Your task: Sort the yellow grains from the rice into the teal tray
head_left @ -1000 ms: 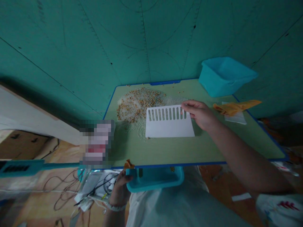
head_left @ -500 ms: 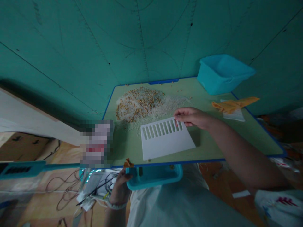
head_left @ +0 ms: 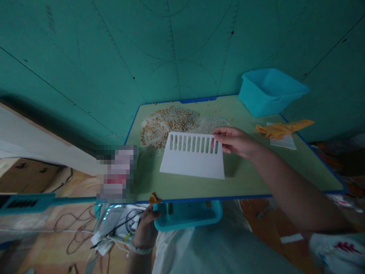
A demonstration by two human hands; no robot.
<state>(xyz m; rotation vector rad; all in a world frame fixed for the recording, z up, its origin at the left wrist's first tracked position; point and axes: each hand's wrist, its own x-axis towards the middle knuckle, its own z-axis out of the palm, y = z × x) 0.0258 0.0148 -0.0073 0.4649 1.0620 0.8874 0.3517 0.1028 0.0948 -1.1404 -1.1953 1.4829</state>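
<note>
My right hand [head_left: 232,141] pinches the upper right corner of a white slotted plate [head_left: 194,163], which has a row of long slots along its far edge. The plate is tilted above the table, just on the near side of a pile of yellow-brown round beans mixed with small white grains [head_left: 173,123]. Below the table's front edge, my left hand [head_left: 146,224] grips the left end of a shallow teal tray [head_left: 188,225]. A few bean-like pieces [head_left: 208,204] lie inside that tray. A small orange-brown scrap [head_left: 154,197] sits by its left corner.
The pale green table [head_left: 245,182] has a blue edge and stands against a green wall. A deep teal bin [head_left: 266,97] stands at the back right, near an orange cloth [head_left: 282,129] on a white sheet. A blurred-out object [head_left: 118,175] is at the left edge.
The white slotted plate has swung in my right hand: its near edge has lifted and moved left and away from the table's front edge. My left hand and the tray have barely moved.
</note>
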